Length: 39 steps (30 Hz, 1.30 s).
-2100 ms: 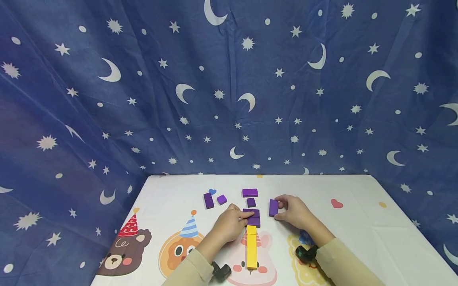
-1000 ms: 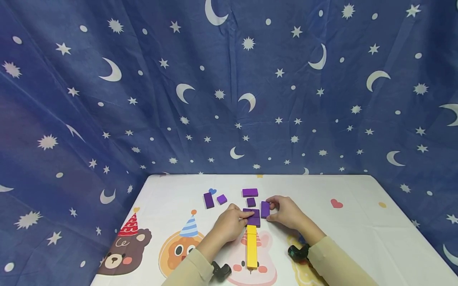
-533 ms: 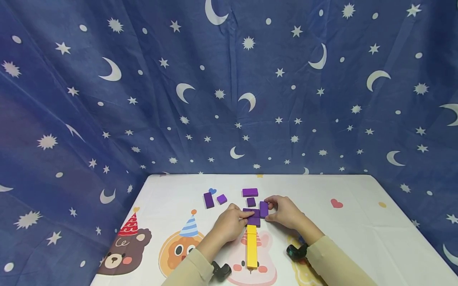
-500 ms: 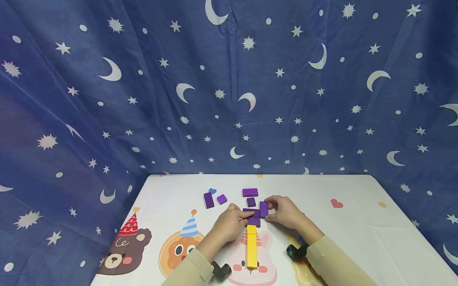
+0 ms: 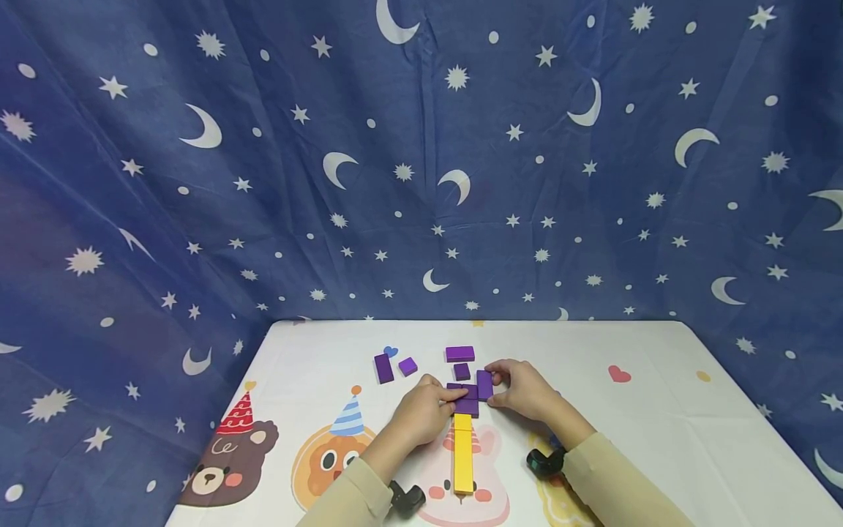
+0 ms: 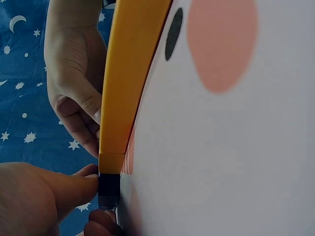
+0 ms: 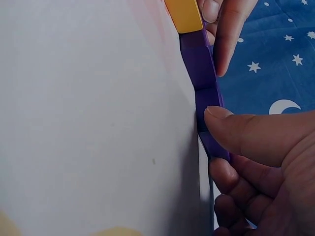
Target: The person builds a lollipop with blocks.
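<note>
My left hand (image 5: 421, 413) steadies a joined group of flat purple blocks (image 5: 470, 408), its index finger laid straight over the top. In the left wrist view, the thumb and curled fingers (image 6: 93, 223) hold the group's left end. My right hand (image 5: 523, 393) pinches an oblong purple block (image 5: 484, 386) by its two ends. That block stands flush against the group's right side, set slightly farther back. Below the group, a yellow strip (image 5: 464, 460), made of a long block and a short one, runs toward me. Part of the purple group is hidden under the left hand.
Behind the hands lie an oblong purple block (image 5: 459, 354) and a small purple block (image 5: 462, 372), with another oblong one (image 5: 383, 368) and a square one (image 5: 407, 367) farther left. Cartoon prints mark the white tablecloth (image 5: 632, 424). A blue starry curtain (image 5: 421, 183) hangs behind.
My right hand has slid the oblong purple block leftward until it sits against the purple group; over the last half second it has hardly moved. The left hand has kept its place.
</note>
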Motion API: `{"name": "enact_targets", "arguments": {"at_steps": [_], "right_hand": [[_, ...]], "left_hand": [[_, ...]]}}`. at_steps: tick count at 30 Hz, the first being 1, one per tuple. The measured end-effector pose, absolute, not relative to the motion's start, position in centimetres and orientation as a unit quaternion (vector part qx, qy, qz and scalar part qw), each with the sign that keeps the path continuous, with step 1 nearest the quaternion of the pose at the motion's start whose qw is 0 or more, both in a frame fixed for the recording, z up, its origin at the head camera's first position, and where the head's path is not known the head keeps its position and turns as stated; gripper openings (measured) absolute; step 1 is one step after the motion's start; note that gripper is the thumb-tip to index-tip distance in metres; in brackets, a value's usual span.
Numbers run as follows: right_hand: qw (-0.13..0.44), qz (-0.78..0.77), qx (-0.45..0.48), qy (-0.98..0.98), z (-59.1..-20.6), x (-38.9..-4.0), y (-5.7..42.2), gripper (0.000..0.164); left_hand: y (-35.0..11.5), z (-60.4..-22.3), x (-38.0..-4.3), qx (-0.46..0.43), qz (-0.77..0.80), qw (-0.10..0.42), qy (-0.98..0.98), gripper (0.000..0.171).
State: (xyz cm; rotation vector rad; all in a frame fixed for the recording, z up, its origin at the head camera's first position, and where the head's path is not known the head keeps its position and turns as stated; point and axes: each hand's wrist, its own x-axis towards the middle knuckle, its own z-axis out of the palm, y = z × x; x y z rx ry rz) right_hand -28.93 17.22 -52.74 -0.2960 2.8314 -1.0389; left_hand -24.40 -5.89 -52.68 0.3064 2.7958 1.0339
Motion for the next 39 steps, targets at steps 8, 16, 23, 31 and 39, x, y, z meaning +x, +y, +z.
{"name": "enact_targets", "arguments": {"at_steps": [8,16,23,31,39], "right_hand": [[0.059,-0.342,-0.093,0.933,-52.91,-29.02,17.12,0.058],[0.058,-0.346,-0.090,0.932,-53.10,-29.02,17.25,0.059],[0.060,-0.349,-0.098,0.930,-52.97,-28.96,17.32,0.059],[0.069,-0.355,-0.089,0.928,-52.94,-28.98,17.35,0.059],[0.065,-0.355,-0.100,0.927,-53.00,-29.02,17.53,0.059]], "left_hand": [[-5.94,-52.63,-24.36,0.096,0.343,0.078,0.931,0.038],[-5.95,-52.65,-24.37,0.099,0.344,0.077,0.930,0.038],[-5.94,-52.58,-24.32,0.100,0.342,0.076,0.931,0.037],[-5.92,-52.46,-24.29,0.100,0.342,0.077,0.931,0.037],[-5.96,-52.61,-24.36,0.105,0.335,0.071,0.934,0.036]]}}
